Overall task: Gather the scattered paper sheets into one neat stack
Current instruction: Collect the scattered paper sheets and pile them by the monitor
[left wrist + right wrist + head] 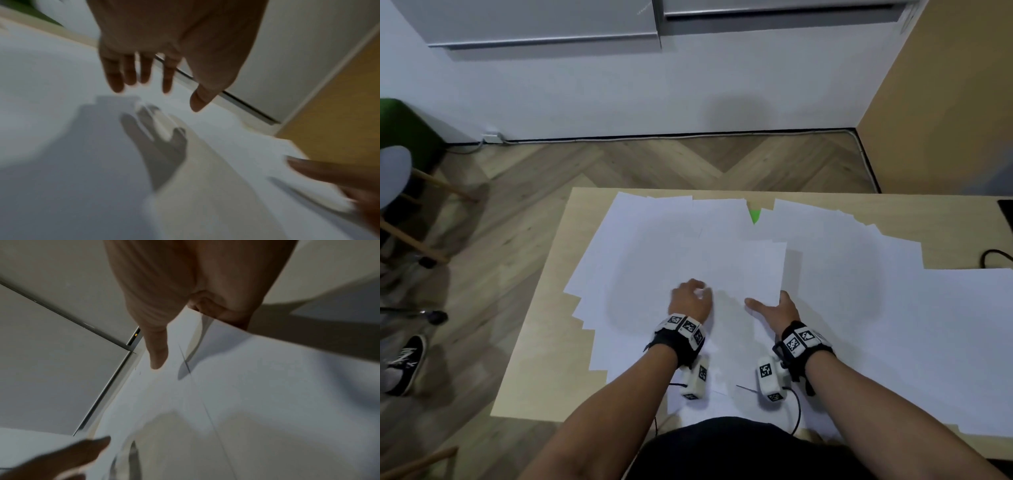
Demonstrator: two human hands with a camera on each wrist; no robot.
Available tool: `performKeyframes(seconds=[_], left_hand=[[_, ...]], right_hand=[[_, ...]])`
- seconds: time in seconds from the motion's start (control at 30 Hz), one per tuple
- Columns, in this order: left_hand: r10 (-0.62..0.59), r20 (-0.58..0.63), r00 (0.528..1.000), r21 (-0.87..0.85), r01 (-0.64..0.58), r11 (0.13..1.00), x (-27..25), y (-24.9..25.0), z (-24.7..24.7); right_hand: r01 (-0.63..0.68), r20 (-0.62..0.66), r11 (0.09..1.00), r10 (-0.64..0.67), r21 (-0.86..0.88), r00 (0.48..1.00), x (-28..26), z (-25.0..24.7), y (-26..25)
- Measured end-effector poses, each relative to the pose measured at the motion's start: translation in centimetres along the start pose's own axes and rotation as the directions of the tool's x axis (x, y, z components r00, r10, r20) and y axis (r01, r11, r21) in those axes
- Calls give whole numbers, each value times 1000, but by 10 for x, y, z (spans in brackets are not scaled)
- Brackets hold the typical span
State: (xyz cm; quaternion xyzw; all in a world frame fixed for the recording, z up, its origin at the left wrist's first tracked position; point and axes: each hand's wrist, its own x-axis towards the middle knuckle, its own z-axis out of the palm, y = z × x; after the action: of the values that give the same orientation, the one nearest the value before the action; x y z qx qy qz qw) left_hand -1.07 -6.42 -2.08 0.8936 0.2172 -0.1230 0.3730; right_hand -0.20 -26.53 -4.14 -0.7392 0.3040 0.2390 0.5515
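Several white paper sheets point(842, 308) lie scattered and overlapping across the light wooden table point(544, 359). My right hand point(770, 301) pinches the near right corner of one sheet point(746, 267), which is raised a little above the others. In the right wrist view the thumb point(158, 353) lies on the sheet point(267, 386) and the fingers are hidden behind its edge. Just to the left, my left hand point(697, 291) hovers over the papers. The left wrist view is blurred but shows this hand point(160, 95) with straight, spread fingers holding nothing, its shadow on the paper point(51, 113) below.
A green scrap point(755, 216) shows between sheets at the table's far edge. A black cable point(996, 257) and a dark object point(1007, 212) sit at the right edge. Left of the table stand a stool point(393, 178) and a shoe point(407, 363) on the wooden floor.
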Motion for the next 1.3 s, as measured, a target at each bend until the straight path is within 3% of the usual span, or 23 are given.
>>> performKeyframes(seconds=[0.07, 0.13, 0.3, 0.47, 0.57, 0.67, 0.73, 0.9, 1.0, 1.13, 1.3], left_hand=[[-205, -133, 970, 141, 223, 965, 7, -27, -16], [-332, -141, 933, 206, 355, 912, 8, -48, -27], [-258, -147, 955, 252, 288, 924, 4, -66, -30], [-170, -51, 984, 358, 177, 917, 4, -74, -40], [-216, -136, 967, 309, 249, 918, 14, -89, -62], [-364, -239, 900, 192, 411, 891, 24, -110, -86], [-436, -254, 863, 165, 483, 860, 29, -118, -97], [-497, -237, 835, 156, 537, 829, 40, -126, -101], [-502, -244, 830, 95, 536, 839, 44, -132, -101], [-536, -204, 819, 17, 550, 835, 49, -132, -104], [-463, -113, 879, 32, 469, 883, 46, -133, -106]], right_hand=[[7, -1, 999, -7, -35, 1000, -5, 9, -6], [33, 11, 999, -33, -35, 999, -9, 19, -9], [61, 60, 994, -56, -88, 997, -8, 49, -8], [116, 48, 991, -113, -62, 992, -8, 66, -4], [137, -15, 990, -138, -38, 990, -10, 51, -9], [112, -98, 994, -111, -1, 989, -2, 22, -3], [93, -108, 996, -92, 5, 990, 0, 9, 4], [108, -125, 989, -95, 98, 988, -6, 2, 18], [112, -145, 985, -93, 127, 985, -14, 4, 19], [105, -99, 994, -105, -8, 990, -13, -4, 24], [88, -101, 994, -95, -72, 990, -14, -16, 31]])
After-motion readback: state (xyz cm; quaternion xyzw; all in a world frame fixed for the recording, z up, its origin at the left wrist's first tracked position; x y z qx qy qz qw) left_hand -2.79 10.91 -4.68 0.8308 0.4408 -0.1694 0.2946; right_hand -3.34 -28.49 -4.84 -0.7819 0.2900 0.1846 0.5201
